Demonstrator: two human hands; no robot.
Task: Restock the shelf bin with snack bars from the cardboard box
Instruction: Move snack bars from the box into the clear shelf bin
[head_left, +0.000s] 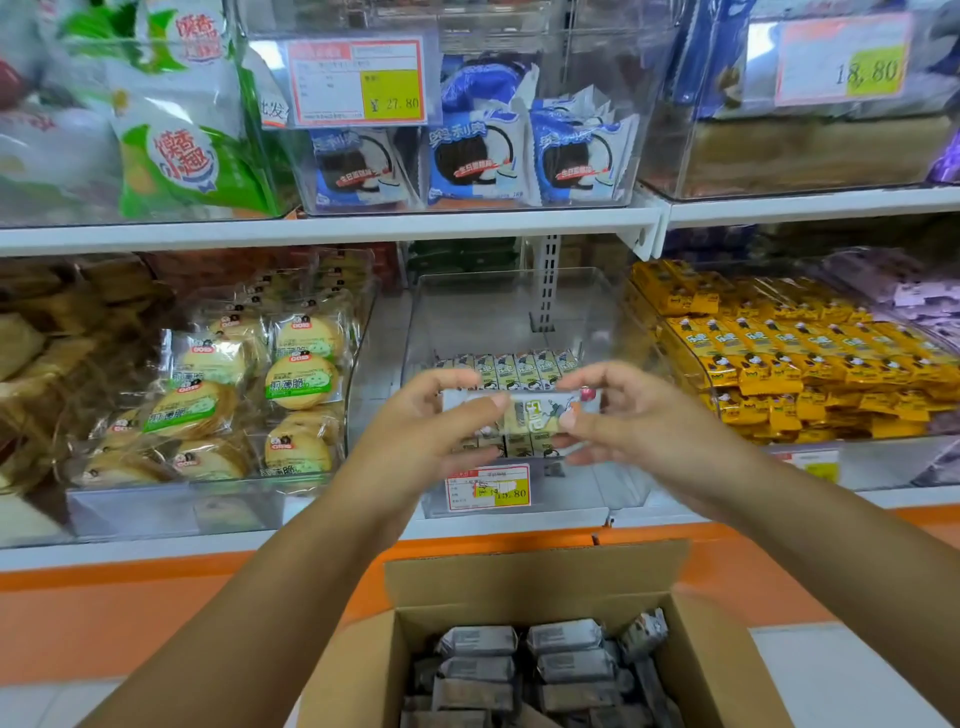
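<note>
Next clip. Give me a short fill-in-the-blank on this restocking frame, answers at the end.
The left hand and right hand hold a snack bar in front of the shelf bin, whose price tag reads ____.
The cardboard box below the hands has its flaps ____.
The bars in the bin to the right have ____ wrappers.
Missing words: 15.80; open; yellow.

yellow snacks (779, 358) right, round cookies (301, 382) left
</note>
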